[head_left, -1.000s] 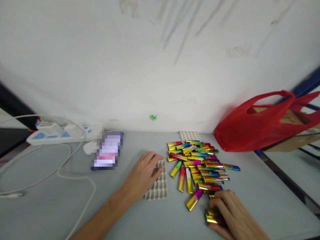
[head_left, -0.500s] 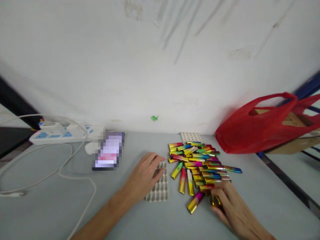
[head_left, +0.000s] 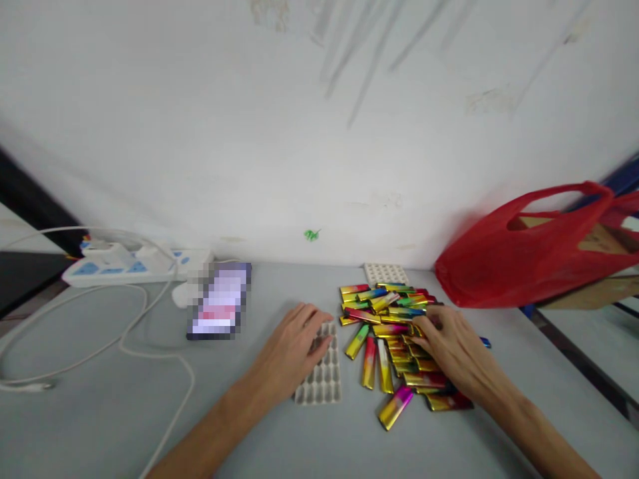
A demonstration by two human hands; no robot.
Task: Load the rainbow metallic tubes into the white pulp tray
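A pale tray with rows of small pockets [head_left: 319, 386] lies on the grey table. My left hand [head_left: 294, 339] rests over its far left part, fingers stretched forward and the thumb apart, hiding some pockets. To the right spreads a pile of flat, shiny metallic casings [head_left: 384, 349], gold shading into red, green, blue or pink. My right hand [head_left: 449, 339] reaches over the pile's right side, thumb and fingers bent together around a gold casing [head_left: 417, 329]; its far end is hidden by the fingers. One gold-and-pink casing [head_left: 395, 407] lies apart at the near side.
A second pale pocketed tray [head_left: 385, 273] sits by the wall behind the pile. At right leans a red plastic bag [head_left: 514, 259] with cardboard inside. Leftward are a phone [head_left: 219, 303], a power strip [head_left: 134, 266] and a loose white cable [head_left: 184, 362].
My right hand has moved from the pile's near right corner up and away, onto its middle right. A dark red-and-gold casing now shows at the near corner. My left hand has stayed put.
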